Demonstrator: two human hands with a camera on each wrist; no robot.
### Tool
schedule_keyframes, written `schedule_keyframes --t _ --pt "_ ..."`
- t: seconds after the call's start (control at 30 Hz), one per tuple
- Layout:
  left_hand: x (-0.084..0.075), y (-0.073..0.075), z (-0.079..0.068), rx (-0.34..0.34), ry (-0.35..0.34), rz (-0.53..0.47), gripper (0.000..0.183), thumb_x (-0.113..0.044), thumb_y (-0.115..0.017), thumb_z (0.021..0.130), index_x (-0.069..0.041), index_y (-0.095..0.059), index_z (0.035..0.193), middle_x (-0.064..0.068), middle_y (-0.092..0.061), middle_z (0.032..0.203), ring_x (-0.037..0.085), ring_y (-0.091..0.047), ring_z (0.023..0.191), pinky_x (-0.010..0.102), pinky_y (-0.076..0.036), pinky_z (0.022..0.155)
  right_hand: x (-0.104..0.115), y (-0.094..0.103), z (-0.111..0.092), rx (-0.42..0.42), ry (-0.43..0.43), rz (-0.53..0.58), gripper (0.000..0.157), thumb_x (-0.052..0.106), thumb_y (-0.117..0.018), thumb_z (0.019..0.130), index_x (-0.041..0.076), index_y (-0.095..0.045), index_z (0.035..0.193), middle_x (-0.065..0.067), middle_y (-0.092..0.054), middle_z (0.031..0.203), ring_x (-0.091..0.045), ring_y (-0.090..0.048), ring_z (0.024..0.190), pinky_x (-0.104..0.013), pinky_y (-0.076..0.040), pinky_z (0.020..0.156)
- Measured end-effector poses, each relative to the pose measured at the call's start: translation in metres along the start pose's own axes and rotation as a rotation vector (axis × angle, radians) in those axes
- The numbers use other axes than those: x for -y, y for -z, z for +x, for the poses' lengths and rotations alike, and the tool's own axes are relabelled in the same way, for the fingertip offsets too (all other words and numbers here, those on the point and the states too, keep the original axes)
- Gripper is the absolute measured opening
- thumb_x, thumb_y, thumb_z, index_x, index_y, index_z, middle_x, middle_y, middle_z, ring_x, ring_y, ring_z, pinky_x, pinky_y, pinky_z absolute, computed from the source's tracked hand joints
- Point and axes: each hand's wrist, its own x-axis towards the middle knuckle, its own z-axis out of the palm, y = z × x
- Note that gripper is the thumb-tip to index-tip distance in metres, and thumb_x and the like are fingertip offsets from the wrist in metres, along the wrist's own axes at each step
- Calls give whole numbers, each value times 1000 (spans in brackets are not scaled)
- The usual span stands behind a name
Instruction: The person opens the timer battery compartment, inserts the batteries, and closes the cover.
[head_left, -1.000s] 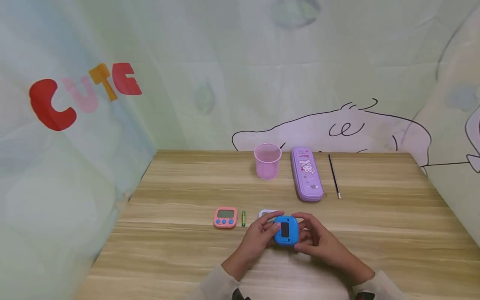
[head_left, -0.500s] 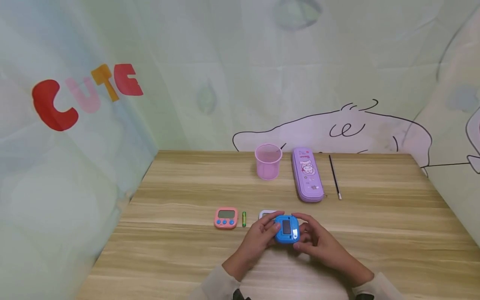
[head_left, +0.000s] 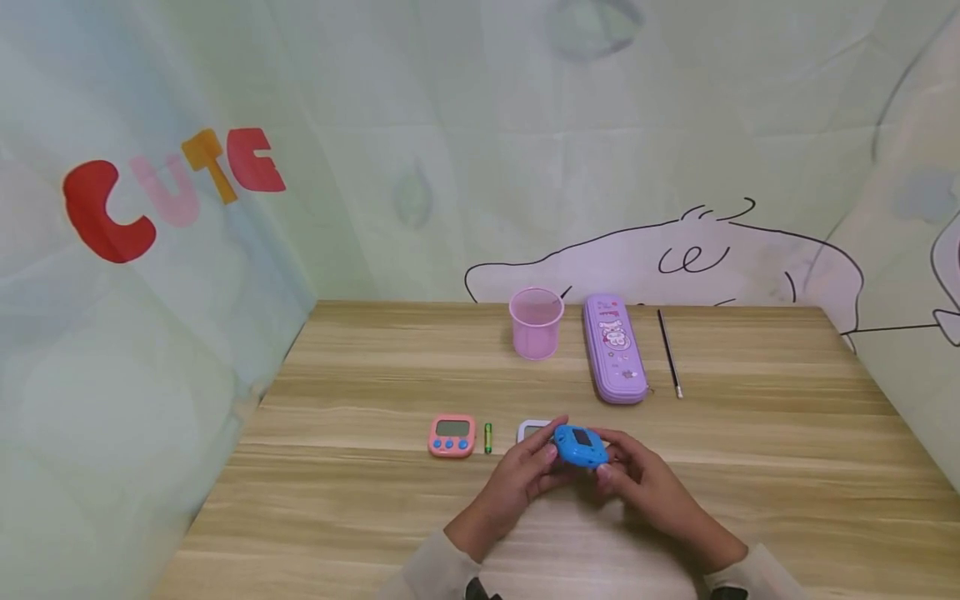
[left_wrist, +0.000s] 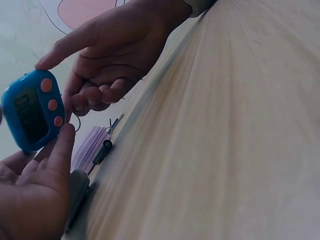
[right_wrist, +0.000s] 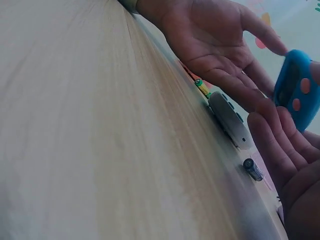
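Both hands hold a blue digital timer (head_left: 581, 447) above the table, its back with a dark rectangle turned up. The left hand (head_left: 516, 482) grips its left edge, and the right hand (head_left: 651, 485) pinches the right edge between thumb and fingers. On the timer's front, the left wrist view shows a display and orange-pink buttons (left_wrist: 52, 105). A white timer (head_left: 528, 429) lies behind the left hand, partly hidden by it. To its left are a green battery (head_left: 488, 438) and a pink timer (head_left: 452, 436) with blue buttons. Near the white timer, a dark battery (right_wrist: 253, 170) lies on the table.
Toward the back of the wooden table (head_left: 360, 358) stand a pink cup (head_left: 536, 327), a purple pencil case (head_left: 615, 350) and a black pencil (head_left: 670, 353). Printed cloth (head_left: 420, 167) hangs behind the table and along its left side.
Between the hands, the blue timer has tilted so its back shows more slantwise, and it has shifted slightly right and away. The right thumb has moved up along with its lower edge.
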Motion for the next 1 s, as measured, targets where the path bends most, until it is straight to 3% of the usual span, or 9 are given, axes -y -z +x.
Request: schedule_keyframes --t 0.2,0.43,0.6,0.83,1.0 --pt "3 0 1 51 -50 38 65 -6 -55 99 -12 -23 155 21 -41 146 35 -45 132 41 -44 103 0 1 0 -12 -13 6 33 5 -45 103 -8 -48 133 -24 -64 94 -22 -68 80 -41 -60 70" --pt "6 1 3 35 -54 75 63 -4 -53 99 -15 -25 155 25 -46 141 41 -45 129 41 -45 102 3 1 -1 -39 5 -16 30 7 -37 106 -13 -53 120 -23 -65 89 -22 -69 77 -40 -60 68" --pt "7 0 3 -15 -52 93 57 -2 -51 100 -13 -31 153 26 -52 134 36 -53 123 40 -48 99 2 1 0 -25 49 24 32 5 -32 107 -16 -55 112 -28 -64 89 -21 -69 76 -40 -60 68" --pt "9 3 4 -46 -89 149 52 -5 -51 101 -7 -36 150 25 -51 137 27 -58 118 41 -51 94 1 2 1 -26 38 49 33 8 -31 107 -15 -55 108 -28 -64 89 -21 -69 76 -41 -60 67" --pt "9 2 4 -102 -75 176 48 -8 -54 100 -6 -42 146 22 -57 131 23 -61 111 40 -55 87 -1 2 1 -31 42 41 33 7 -31 107 -15 -55 106 -28 -64 88 -21 -69 74 -41 -60 66"
